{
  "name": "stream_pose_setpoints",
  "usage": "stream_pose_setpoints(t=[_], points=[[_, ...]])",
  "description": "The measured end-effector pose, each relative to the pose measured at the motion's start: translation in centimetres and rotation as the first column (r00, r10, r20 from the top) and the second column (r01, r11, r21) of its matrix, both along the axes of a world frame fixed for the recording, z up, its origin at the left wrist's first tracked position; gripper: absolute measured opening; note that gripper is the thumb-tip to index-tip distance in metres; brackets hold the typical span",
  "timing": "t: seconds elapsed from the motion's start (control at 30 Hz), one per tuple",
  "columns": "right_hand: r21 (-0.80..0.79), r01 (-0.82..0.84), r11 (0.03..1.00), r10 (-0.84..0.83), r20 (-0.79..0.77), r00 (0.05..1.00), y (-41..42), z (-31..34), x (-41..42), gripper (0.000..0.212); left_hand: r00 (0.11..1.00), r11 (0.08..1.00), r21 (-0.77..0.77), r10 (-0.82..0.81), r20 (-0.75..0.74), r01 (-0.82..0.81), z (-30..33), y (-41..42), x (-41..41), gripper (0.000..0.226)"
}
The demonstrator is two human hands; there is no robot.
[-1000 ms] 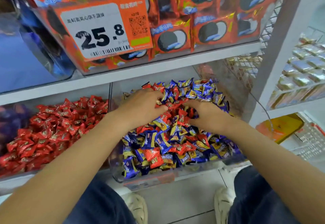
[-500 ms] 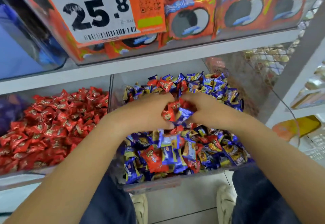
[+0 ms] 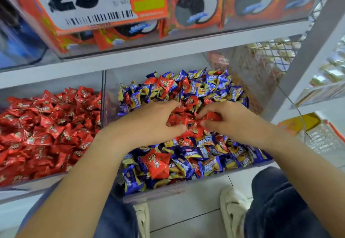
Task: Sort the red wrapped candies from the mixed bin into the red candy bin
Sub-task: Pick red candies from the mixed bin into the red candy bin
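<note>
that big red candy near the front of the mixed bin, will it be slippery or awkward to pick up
The big red candy has a glossy, puffed wrapper, so it is probably light and a bit slick. Its crimped edges likely give fingers a pinch point. It rests loosely on blue candies, so these may shift when it is lifted.

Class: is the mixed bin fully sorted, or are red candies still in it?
Not sorted. Red candies still lie among blue ones in the mixed bin; both hands, left and right, gather more.

Candies (image 3: 37,131) wear shiny, crinkled foil-like wrappers. The bins (image 3: 103,92) are clear, smooth plastic. The price card (image 3: 93,0) looks like matt paper; trousers (image 3: 280,209) are dark cloth.
</note>
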State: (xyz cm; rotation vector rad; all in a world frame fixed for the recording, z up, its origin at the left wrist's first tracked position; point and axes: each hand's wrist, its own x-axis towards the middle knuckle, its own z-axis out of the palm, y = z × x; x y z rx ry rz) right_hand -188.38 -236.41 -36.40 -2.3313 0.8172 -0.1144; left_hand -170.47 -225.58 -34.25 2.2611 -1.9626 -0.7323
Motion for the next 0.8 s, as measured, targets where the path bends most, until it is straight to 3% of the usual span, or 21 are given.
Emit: stream_pose_setpoints(t=[0.1,0.2,0.37,0.5,0.63,0.7,0.8], points=[[-0.017,-0.033,0.999,0.032,-0.043,0.999,0.2,-0.3,0.3,0.027,0.994,0.997,0.069,-0.039,0.103,0.032,-0.8,-0.3,-1.3,0.079],[-0.030,-0.036,0.999,0.034,-0.051,0.998,0.6,-0.9,0.6,0.030,0.963,0.997,0.028,-0.073,0.261,0.068,-1.8,-0.7,-2.1,0.058],[-0.128,-0.028,0.991,0.022,-0.048,0.999,0.5,-1.0,0.9,0.028,0.987,0.996,-0.075,-0.039,0.158,0.052,-1.2,-0.5,-1.7,0.030],[-0.186,-0.114,0.976,0.081,-0.176,0.981,0.3,-1.9,0.9,0.060,0.999,0.992,-0.127,0.029,0.044,-0.023,0.1,0.2,-1.1,0.015],[-0.221,-0.158,0.962,0.100,-0.250,0.963,0.5,-2.8,1.1,0.065,0.971,0.941,-0.239,0.232,-0.055,-0.238,1.7,0.3,-0.2,0.028],[-0.251,-0.164,0.954,0.098,-0.254,0.962,0.8,-2.7,1.3,0.058,0.968,0.954,-0.163,0.251,-0.016,-0.251,1.9,0.4,0.1,0.026],[-0.316,-0.173,0.933,0.086,-0.271,0.959,1.0,-2.7,1.7,0.043,0.966,0.966,-0.081,0.249,0.065,-0.244,1.5,0.6,-0.3,0.049]])
